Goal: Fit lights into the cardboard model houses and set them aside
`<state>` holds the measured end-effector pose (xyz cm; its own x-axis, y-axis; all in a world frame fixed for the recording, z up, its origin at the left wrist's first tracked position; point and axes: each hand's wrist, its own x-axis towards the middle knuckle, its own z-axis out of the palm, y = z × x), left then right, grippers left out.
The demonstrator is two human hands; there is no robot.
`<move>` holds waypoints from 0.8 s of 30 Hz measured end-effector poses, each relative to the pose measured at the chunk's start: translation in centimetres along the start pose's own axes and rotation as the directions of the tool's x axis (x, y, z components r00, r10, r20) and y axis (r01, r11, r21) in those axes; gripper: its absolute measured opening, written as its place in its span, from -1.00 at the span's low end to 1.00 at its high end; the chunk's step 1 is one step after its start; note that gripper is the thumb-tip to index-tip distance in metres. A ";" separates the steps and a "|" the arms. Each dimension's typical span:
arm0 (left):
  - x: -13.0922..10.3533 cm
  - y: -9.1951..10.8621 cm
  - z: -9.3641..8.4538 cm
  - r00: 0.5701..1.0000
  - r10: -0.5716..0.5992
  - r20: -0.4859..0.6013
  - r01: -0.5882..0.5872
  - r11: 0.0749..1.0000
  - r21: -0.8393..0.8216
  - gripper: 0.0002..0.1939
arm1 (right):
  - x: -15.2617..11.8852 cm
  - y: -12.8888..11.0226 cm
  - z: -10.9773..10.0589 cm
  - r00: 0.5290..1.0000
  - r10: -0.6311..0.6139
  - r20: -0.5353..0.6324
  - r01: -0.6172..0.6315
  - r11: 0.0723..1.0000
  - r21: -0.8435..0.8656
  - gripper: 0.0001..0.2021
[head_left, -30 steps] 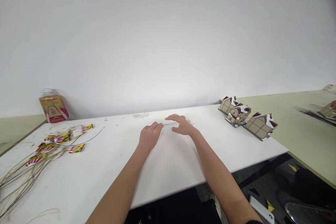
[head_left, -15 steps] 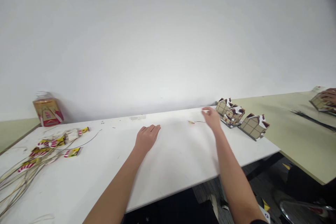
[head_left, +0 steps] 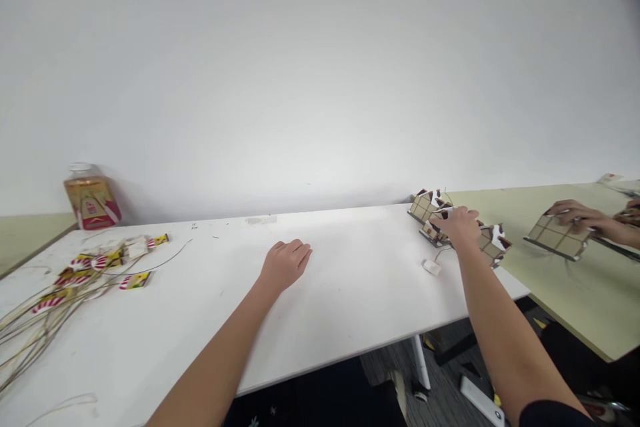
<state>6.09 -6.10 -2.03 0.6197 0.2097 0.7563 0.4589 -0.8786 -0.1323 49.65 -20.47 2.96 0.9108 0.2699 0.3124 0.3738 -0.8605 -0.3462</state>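
Observation:
My left hand (head_left: 287,264) rests on the white table with its fingers curled together; nothing shows in it. Over at the right, my right hand (head_left: 459,223) is at the small model houses, its fingers bent over the middle one, and what they grip is hard to make out. One house (head_left: 424,205) stands behind it to the left, and another (head_left: 496,245) shows just to its right. A small white block (head_left: 431,267) on a thin wire lies on the table below my right hand.
Wires with red, white and yellow tags (head_left: 135,281) lie at the left, before a bottle (head_left: 93,201) by the wall. On the pale green table (head_left: 565,293), another person's hand (head_left: 575,215) holds a model house (head_left: 557,237).
My right hand has moved right to the houses, and the wired piece has shifted right with it. My left hand has barely moved. The other person's house has come closer.

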 end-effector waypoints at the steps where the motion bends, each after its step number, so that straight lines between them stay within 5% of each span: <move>1: 0.0 0.1 0.0 1.000 -0.007 0.012 0.007 1.000 -0.006 -0.78 | -0.1 -0.2 0.2 1.000 0.007 -0.003 -0.007 1.000 -0.007 -0.15; 4: -0.1 0.3 0.2 0.999 -0.026 0.043 0.027 0.999 -0.028 -0.78 | -1.3 -0.7 0.6 0.999 -0.010 -0.034 0.010 1.000 0.000 -0.12; 8: -0.1 0.4 0.5 0.996 -0.053 0.074 0.057 0.997 -0.046 -0.78 | -4.6 -2.3 0.3 0.974 -0.217 -0.060 0.218 0.976 0.011 -0.26; 12: -0.2 0.4 0.6 0.988 -0.116 0.104 0.122 0.991 -0.048 -0.72 | -9.7 -5.9 -0.5 0.881 -0.463 -0.101 0.472 0.875 0.109 -0.29; 15: -0.3 0.6 0.5 0.954 -0.262 0.148 0.269 0.963 -0.030 -0.47 | -14.0 -9.9 -1.0 0.792 -0.599 -0.121 0.602 0.730 0.323 -0.27; 19: -0.3 0.5 0.4 0.870 -0.461 0.176 0.478 0.875 -0.076 -0.05 | -19.0 -15.4 -1.0 0.704 -0.709 -0.053 0.563 0.511 0.650 -0.31; 24: 0.1 -0.4 -0.1 0.770 -0.621 0.149 0.638 0.743 -0.202 -0.29 | -22.4 -20.2 -0.6 0.628 -0.777 -0.038 0.439 0.313 0.842 -0.33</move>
<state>5.88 -5.82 -1.85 0.2867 0.7706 0.5691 0.6077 -0.6056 0.5138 21.60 -9.35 3.52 0.2747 0.8220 0.4988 0.6643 0.2128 -0.7165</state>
